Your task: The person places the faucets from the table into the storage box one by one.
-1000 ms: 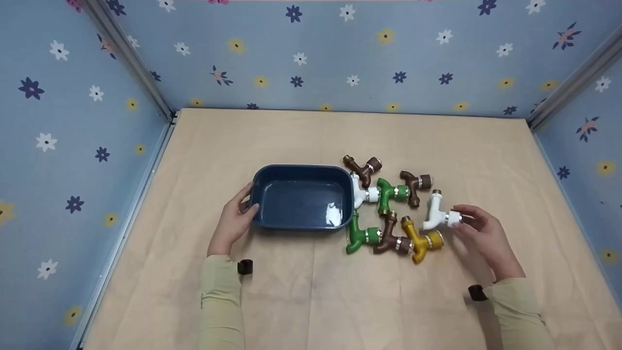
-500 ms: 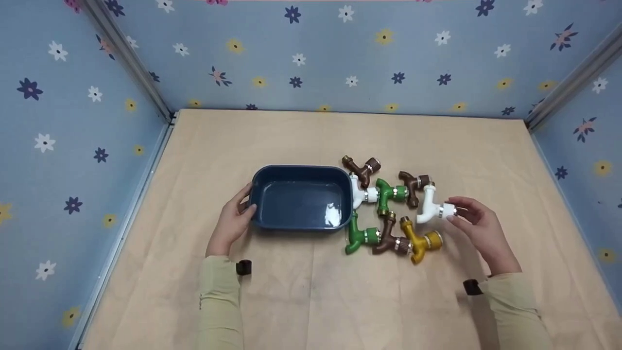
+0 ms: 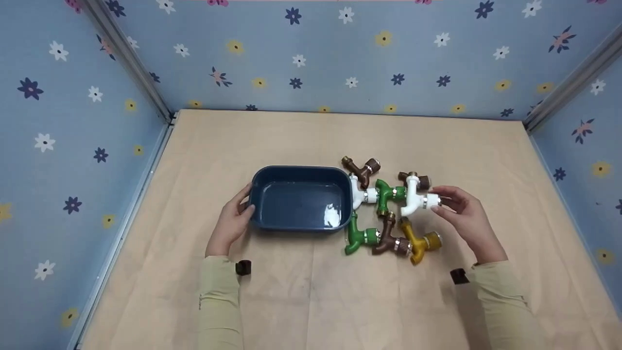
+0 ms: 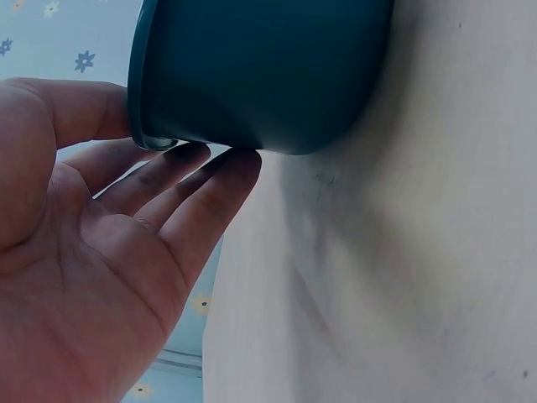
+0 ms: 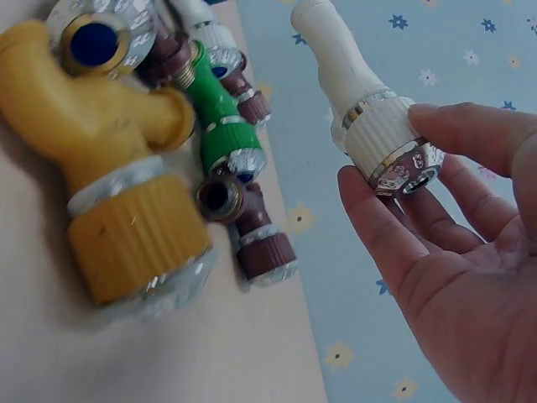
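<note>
My left hand (image 3: 231,226) grips the left end of a dark blue rectangular basin (image 3: 302,226). In the left wrist view its thumb hooks over the rim of the basin (image 4: 252,75), and the fingertips touch the outer wall. My right hand (image 3: 466,218) pinches a white faucet (image 3: 413,194) by its ribbed knob. The right wrist view shows this faucet (image 5: 348,67) held up off the table, thumb on one side of the knob and fingers on the other. In the head view it overlaps a brown faucet (image 3: 424,182) behind it.
Against the basin's right end lie another white faucet (image 3: 358,194) and a green faucet (image 3: 357,236). Around them are a second green faucet (image 3: 386,194), two more brown faucets and a yellow faucet (image 3: 420,241). Flowered blue panels (image 3: 320,48) wall the beige table (image 3: 272,311).
My right hand has carried the white faucet leftward and slightly away from me, over the brown faucet. The left hand and the basin have stayed in place.
</note>
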Available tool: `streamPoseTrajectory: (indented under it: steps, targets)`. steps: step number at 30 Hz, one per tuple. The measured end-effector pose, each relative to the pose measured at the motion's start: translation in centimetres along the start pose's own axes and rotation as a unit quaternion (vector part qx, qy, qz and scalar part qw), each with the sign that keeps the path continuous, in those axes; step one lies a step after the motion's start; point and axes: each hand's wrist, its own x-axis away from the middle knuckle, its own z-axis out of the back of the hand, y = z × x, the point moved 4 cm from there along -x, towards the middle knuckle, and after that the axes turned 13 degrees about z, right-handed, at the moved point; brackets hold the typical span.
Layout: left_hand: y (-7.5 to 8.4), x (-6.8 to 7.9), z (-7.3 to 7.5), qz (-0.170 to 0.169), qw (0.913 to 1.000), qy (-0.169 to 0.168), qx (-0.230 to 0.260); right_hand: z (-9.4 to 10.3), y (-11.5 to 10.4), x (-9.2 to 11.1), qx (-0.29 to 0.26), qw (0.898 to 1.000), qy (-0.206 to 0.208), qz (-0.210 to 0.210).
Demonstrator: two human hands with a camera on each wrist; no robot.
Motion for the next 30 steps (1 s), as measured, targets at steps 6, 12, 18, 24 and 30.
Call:
streamPoseTrajectory:
  steps: [6, 12, 18, 24, 30]
  targets:
    - [0.0, -0.1, 0.0, 0.0, 1.0, -0.002, 0.005, -1.6, -0.8, -1.5, -0.028, 1.0, -0.005, 0.006]
    - [0.4, 0.1, 0.0, 0.005, 0.9999, -0.005, 0.01, -3.5, -1.8, -3.1, -0.034, 0.999, -0.014, 0.014]
    - [0.1, -0.1, 0.0, 0.001, 0.9999, -0.003, 0.01, -5.5, -2.6, -4.4, -0.038, 0.999, -0.025, 0.02]
    - [0.0, -0.2, 0.0, 0.002, 1.0, -0.001, 0.002, -7.4, -2.9, -5.0, -0.043, 0.998, -0.041, 0.016]
    - [1.0, 0.6, -0.1, 0.021, 0.9996, -0.016, 0.009, -9.2, -3.1, -5.3, -0.059, 0.996, -0.064, 0.017]
